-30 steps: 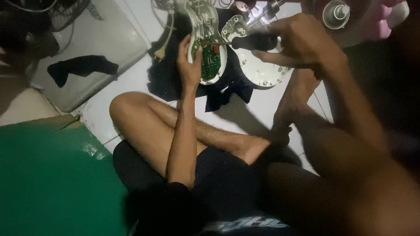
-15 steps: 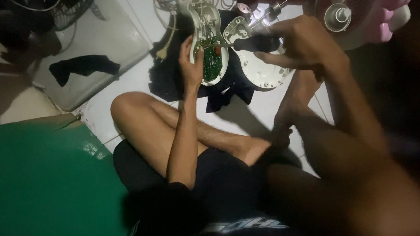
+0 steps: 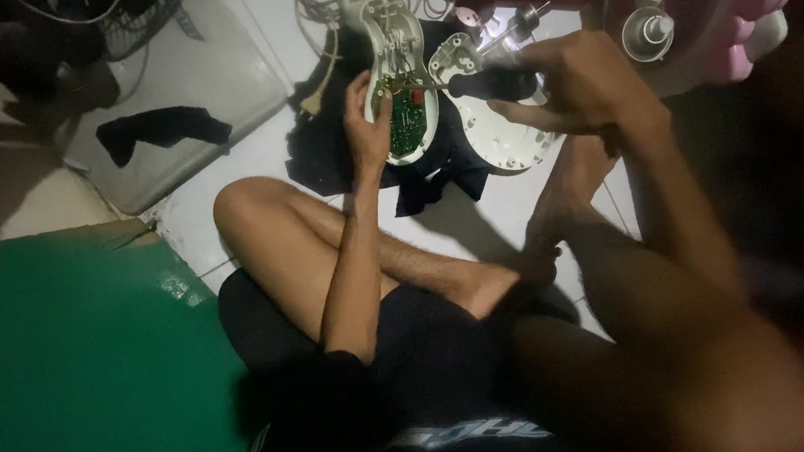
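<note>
L hand [image 3: 367,123] grips the open white case [image 3: 396,64] w/ a green board [image 3: 404,121] inside, on a black cloth [image 3: 436,171]. R hand [image 3: 582,83] is closed on a dark tool [image 3: 482,83], maybe a screwdriver, tip just beside the board.

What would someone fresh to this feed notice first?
Top centre, the left hand holds an opened white appliance housing with a green circuit board showing inside. Just right of it, the right hand holds a dark-handled tool toward that board, over a round white cover lying on the tiled floor. A large green sheet fills the lower left corner.
</note>
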